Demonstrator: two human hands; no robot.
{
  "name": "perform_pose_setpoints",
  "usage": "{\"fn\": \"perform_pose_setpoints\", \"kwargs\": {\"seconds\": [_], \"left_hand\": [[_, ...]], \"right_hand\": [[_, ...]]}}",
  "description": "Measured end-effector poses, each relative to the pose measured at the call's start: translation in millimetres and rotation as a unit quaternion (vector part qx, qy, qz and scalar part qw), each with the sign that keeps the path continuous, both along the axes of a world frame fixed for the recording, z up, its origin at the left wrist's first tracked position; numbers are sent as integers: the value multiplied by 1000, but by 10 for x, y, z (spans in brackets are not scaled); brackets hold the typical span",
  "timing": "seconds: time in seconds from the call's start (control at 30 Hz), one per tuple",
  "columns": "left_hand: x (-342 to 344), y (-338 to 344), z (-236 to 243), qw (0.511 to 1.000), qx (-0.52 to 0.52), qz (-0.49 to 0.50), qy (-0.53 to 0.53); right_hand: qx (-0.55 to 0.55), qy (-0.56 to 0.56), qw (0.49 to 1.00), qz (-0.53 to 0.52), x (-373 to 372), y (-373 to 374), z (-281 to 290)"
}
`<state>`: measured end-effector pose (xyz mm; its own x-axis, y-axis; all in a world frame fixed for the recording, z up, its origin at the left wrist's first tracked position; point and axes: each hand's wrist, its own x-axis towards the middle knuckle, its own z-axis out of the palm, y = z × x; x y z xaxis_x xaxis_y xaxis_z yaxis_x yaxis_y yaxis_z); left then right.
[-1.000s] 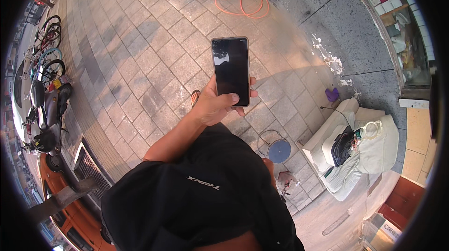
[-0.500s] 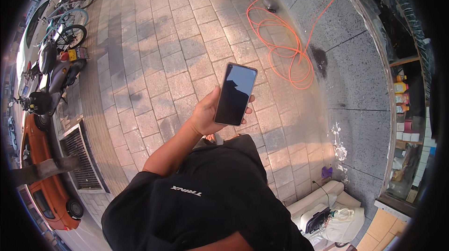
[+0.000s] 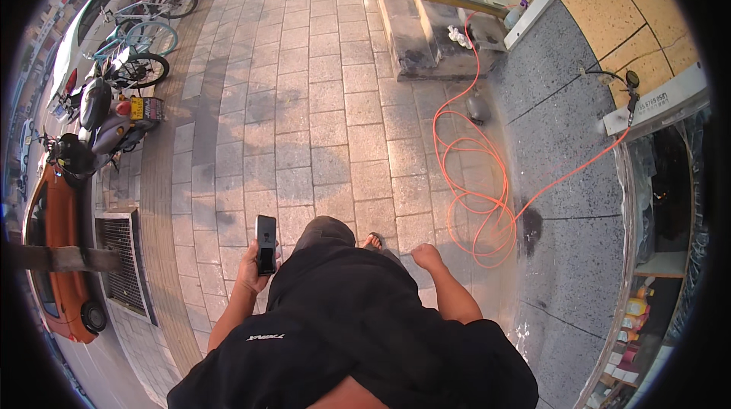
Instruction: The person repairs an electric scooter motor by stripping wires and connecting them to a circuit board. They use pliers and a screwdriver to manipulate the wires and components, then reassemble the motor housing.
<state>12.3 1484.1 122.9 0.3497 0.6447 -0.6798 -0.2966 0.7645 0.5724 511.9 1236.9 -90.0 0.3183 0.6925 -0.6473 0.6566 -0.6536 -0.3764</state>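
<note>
My left hand [image 3: 250,266] is wrapped round a dark smartphone [image 3: 265,241], down at my left side. The phone is tilted steeply, so its screen shows only as a narrow dark strip. On the other side my right hand [image 3: 428,257] hangs beside my body, curled into a loose fist; nothing shows in it. My bent knee and a sandalled foot [image 3: 373,241] appear between the hands, over the paving. The right hand is the nearer one to a coiled orange hose [image 3: 487,203] on the ground, but does not touch it.
Stone steps [image 3: 415,36] rise ahead on the right, below a glass door. A grey rounded object [image 3: 478,108] lies by the hose. A shop window [image 3: 647,287] lines the right. Bicycles [image 3: 164,36], a scooter [image 3: 106,119], an orange car [image 3: 65,264] and a metal grate [image 3: 126,264] are at the left.
My left hand has lowered the phone from in front of me to my left side. My right hand has come into view. The steps and hose appear closer.
</note>
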Motion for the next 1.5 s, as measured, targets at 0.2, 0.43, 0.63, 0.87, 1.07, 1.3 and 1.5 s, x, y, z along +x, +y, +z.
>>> {"fn": "perform_pose_setpoints", "kwargs": {"seconds": [0.2, 0.43, 0.63, 0.87, 1.07, 1.3, 1.5], "left_hand": [[171, 612, -869, 983, -160, 67, 67], [867, 2539, -1073, 746, 322, -382, 441], [1409, 4246, -805, 903, 42, -317, 286], [2250, 5925, 465, 940, 5, -282, 192], [3043, 7534, 259, 867, 304, -318, 236], [4771, 9862, 5, 731, 453, -455, 229], [5886, 11767, 567, 843, 155, -494, 145]], "right_hand": [[84, 147, 984, 49, 173, 3523, 938], [-17, 275, 903, 331, -411, 6126, 1043], [-26, 387, 821, 419, -92, 7691, 1678], [-24, 645, 690, 329, 954, 9640, 3201], [-36, 648, 676, 349, 1732, 11299, 3333], [-47, 637, 731, 239, 2969, 12666, 3145], [28, 580, 808, 95, 4301, 13933, 2932]]}}
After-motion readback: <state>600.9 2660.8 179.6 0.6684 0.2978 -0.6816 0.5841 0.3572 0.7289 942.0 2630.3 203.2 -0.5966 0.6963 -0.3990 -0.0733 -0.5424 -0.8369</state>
